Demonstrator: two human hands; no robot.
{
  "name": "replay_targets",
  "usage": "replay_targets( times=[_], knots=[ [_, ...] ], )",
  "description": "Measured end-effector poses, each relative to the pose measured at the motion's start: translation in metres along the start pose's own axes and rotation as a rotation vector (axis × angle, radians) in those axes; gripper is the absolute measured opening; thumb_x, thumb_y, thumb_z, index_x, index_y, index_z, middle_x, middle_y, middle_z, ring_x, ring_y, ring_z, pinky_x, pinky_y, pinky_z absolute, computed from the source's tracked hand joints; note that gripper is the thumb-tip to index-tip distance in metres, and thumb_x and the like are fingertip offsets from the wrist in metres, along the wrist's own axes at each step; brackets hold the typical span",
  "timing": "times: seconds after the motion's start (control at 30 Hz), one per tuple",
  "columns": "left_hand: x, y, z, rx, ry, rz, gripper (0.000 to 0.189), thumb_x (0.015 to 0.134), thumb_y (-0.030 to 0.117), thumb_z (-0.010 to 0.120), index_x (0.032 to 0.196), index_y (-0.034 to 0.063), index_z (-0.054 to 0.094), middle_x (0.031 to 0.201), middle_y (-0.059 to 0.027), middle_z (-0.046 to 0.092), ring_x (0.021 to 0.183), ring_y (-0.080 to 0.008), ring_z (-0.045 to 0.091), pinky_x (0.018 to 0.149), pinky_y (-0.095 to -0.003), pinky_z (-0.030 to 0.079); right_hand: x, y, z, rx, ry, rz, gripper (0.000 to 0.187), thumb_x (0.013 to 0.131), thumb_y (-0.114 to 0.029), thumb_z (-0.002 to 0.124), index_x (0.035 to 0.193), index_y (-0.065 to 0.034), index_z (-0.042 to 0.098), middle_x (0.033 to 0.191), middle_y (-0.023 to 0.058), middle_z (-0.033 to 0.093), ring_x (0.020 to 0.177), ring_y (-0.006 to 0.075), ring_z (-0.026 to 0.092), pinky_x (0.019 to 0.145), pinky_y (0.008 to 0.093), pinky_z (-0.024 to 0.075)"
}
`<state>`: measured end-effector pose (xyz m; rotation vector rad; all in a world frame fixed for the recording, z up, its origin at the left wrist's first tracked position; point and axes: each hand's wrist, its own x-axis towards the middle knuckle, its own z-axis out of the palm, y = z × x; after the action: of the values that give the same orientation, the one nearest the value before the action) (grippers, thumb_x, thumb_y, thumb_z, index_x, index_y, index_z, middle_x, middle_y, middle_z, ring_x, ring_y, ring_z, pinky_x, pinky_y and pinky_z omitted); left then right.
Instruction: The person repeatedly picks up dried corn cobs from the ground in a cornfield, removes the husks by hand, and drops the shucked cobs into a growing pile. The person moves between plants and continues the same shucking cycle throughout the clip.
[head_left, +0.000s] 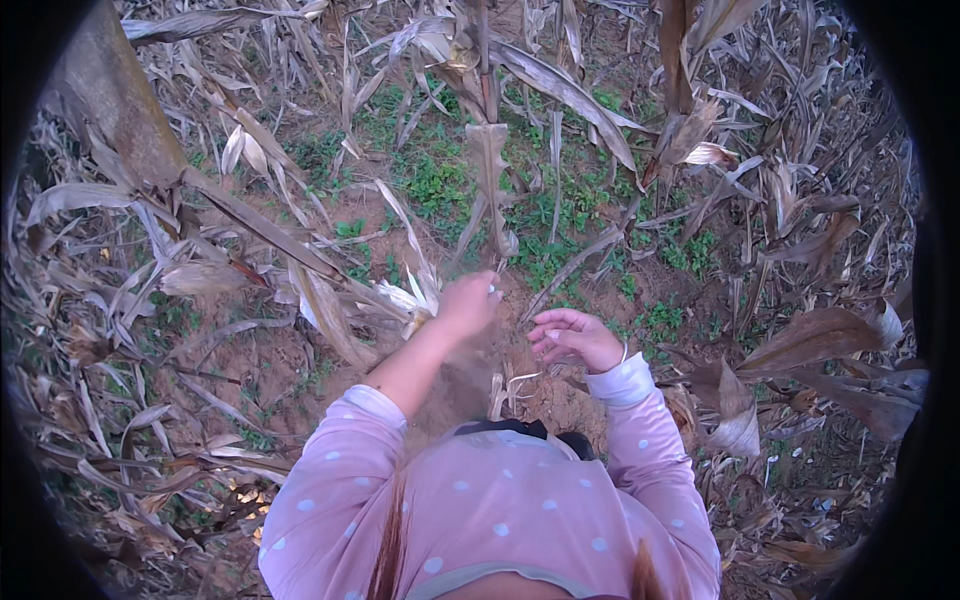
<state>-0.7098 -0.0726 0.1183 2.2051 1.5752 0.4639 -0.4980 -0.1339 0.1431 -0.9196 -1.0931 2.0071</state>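
My left hand (470, 304) is closed in front of me, beside the pale torn husk (411, 294) of a dry maize plant. A small whitish thing shows at its fingers; whether it grips this or something else is hard to make out. To its right my right hand (571, 339) is raised with curled fingers apart, holding nothing visible, near a dry leaf (574, 264). An upright dry maize stalk with a hanging leaf (491, 176) stands just beyond both hands. The hands do not touch each other.
A dry stalk (262, 229) slants in from the left towards my left forearm. Dry maize leaves (817, 337) crowd the right side. Low green weeds (439, 184) grow on the reddish soil ahead. A short stubble stump (496, 396) stands close to my body.
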Motion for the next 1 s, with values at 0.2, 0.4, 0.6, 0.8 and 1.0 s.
replay_targets(
  times=[0.2, 0.4, 0.6, 0.8, 1.0],
  knots=[
    [-0.005, -0.051, -0.034, 0.176, -0.222, -0.221, 0.028, 0.073, 0.022, 0.051, 0.096, 0.0062, 0.053, 0.091, -0.0146, 0.057, 0.086, -0.0306, 0.055, 0.073, -0.04, 0.043, 0.082, -0.067, 0.023, -0.049, 0.0, -0.177, 0.022, 0.081, -0.009, 0.048, 0.101, 0.0006, 0.049, 0.089, 0.0129, 0.057, 0.077, 0.0188, 0.058, 0.065, 0.0282, 0.0479],
    [-0.052, -0.103, -0.041, 0.315, -0.821, -0.558, 0.041, 0.07, 0.026, 0.055, 0.106, 0.0077, 0.049, 0.102, -0.015, 0.053, 0.094, -0.0288, 0.053, 0.076, -0.039, 0.043, 0.189, -0.112, 0.031, -0.134, -0.106, -0.211, 0.018, 0.082, -0.007, 0.046, 0.097, 0.0009, 0.05, 0.087, 0.0127, 0.057, 0.075, 0.0186, 0.058, 0.063, 0.0281, 0.0485],
    [-0.093, -0.113, -0.013, 0.235, -0.576, -1.012, 0.037, 0.07, 0.013, 0.056, 0.107, 0.014, 0.052, 0.102, -0.0111, 0.054, 0.098, -0.0259, 0.052, 0.077, -0.0374, 0.044, 0.313, -0.157, 0.041, -0.122, -0.402, -0.161, 0.016, 0.082, -0.008, 0.045, 0.095, 0.0009, 0.051, 0.086, 0.0118, 0.057, 0.073, 0.0177, 0.058, 0.062, 0.0264, 0.0494],
    [-0.084, -0.094, -0.005, -0.053, -0.432, -1.322, 0.036, 0.072, 0.017, 0.053, 0.107, 0.0125, 0.046, 0.102, -0.0146, 0.05, 0.09, -0.0306, 0.054, 0.073, -0.0393, 0.044, 0.387, -0.205, 0.012, -0.25, -0.525, 0.011, 0.017, 0.08, -0.006, 0.047, 0.095, 0.0007, 0.05, 0.086, 0.0123, 0.057, 0.072, 0.0168, 0.058, 0.061, 0.0244, 0.0486],
    [-0.074, -0.059, 0.019, -0.057, 0.464, -1.848, 0.048, 0.076, 0.029, 0.051, 0.117, 0.0145, 0.032, 0.116, -0.0198, 0.039, 0.086, -0.0351, 0.054, 0.077, -0.0416, 0.042, 0.442, -0.188, 0.02, -0.169, -0.611, 0.17, 0.017, 0.08, -0.009, 0.049, 0.094, -0.0001, 0.05, 0.084, 0.0114, 0.057, 0.072, 0.0175, 0.059, 0.06, 0.0261, 0.0494]
  ],
)
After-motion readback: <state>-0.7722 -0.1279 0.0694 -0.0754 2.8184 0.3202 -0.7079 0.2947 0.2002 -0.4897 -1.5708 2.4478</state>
